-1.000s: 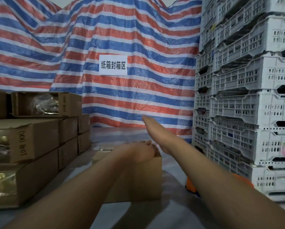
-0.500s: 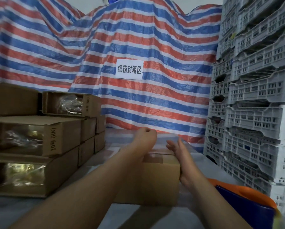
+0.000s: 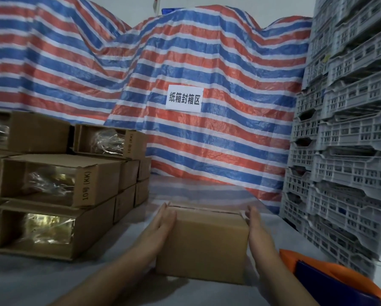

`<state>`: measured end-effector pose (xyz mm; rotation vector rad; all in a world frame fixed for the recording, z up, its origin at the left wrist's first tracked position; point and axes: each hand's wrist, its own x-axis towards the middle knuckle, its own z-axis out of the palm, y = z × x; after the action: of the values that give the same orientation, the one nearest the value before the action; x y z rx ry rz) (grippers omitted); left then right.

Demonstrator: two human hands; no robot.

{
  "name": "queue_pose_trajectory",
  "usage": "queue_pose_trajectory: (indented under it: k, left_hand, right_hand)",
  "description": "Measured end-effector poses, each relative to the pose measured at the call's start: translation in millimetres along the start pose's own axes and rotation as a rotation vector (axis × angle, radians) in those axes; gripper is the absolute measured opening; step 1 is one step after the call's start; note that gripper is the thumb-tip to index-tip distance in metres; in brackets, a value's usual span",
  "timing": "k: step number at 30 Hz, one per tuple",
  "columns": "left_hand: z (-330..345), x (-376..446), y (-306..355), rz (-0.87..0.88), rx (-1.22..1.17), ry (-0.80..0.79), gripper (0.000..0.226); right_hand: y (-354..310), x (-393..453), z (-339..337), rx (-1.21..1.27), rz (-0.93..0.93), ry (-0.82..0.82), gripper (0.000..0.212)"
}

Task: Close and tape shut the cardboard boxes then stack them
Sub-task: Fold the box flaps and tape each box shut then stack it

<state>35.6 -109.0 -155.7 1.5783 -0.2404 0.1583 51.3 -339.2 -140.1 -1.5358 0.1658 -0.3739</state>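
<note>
Two hands, left hand (image 3: 161, 225) and right hand (image 3: 257, 228), one closed box (image 3: 203, 244), one sign (image 3: 183, 98).

Red-white-blue striped tarpaulin (image 3: 207, 62) drapes the back wall, white paper sign (image 3: 183, 101) fixed to it. Grey perforated plastic crates (image 3: 348, 151) stacked at right. Pale grey work surface (image 3: 41, 277). Dim light.

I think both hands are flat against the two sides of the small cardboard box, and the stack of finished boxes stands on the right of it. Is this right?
Not quite. In the head view the left hand and right hand do lie flat against the sides of the small cardboard box, but the stack of boxes stands on its left. On the right stand white plastic crates.
</note>
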Motion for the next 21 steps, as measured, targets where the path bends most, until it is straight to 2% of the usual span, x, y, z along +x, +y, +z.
queue_pose_trajectory:
  k: [1, 3, 6, 9, 10, 11, 12, 14, 16, 17, 21]
  left_hand:
    - [-1.8, -1.3, 0.2, -0.001, 0.001, -0.026, 0.097]
    - [-5.0, -2.3, -0.7, -0.004, -0.029, -0.069, 0.091]
    - [-12.1, -4.1, -4.7, 0.041, 0.056, -0.105, 0.079]
    - [-20.2, -10.8, -8.3, 0.076, 0.235, -0.132, 0.076]
    - [-21.7, -11.8, -8.5, 0.079, 0.277, -0.129, 0.071]
    - [-21.7, -12.3, -7.1, 0.071, 0.302, -0.122, 0.063]
    - [-20.5, -11.5, -4.1, 0.055, 0.313, -0.1, 0.05]
    - [-17.6, -2.7, 2.4, 0.019, 0.325, 0.002, 0.026]
    - [-16.1, 15.3, 11.8, -0.014, 0.379, 0.109, 0.025]
    - [-17.1, 28.5, 16.4, -0.044, 0.39, 0.144, 0.028]
    - [-27.4, 75.1, 27.2, -0.284, 0.219, 0.174, 0.031]
  right_hand:
    - [-6.8, -7.7, -2.3, -0.11, -0.111, 0.078, 0.06]
    - [-12.9, -19.8, -8.6, -0.179, -0.247, 0.063, 0.058]
    - [-14.7, -29.2, -10.3, -0.293, -0.245, -0.072, 0.063]
    - [-17.0, -44.8, -10.9, -0.468, -0.213, -0.303, 0.041]
    - [-15.1, -44.4, -11.5, -0.469, -0.193, -0.331, 0.053]
    - [-12.9, -42.5, -11.9, -0.449, -0.181, -0.329, 0.072]
    - [-12.7, -38.5, -9.9, -0.458, -0.154, -0.306, 0.082]
    - [-16.3, -28.5, -0.3, -0.461, -0.152, -0.257, 0.074]
    - [-19.3, -7.6, 14.6, -0.434, -0.163, -0.196, 0.057]
    - [-21.3, 5.4, 24.0, -0.414, -0.138, -0.167, 0.055]
    - [-14.2, 53.9, 64.9, -0.249, 0.105, -0.136, 0.066]
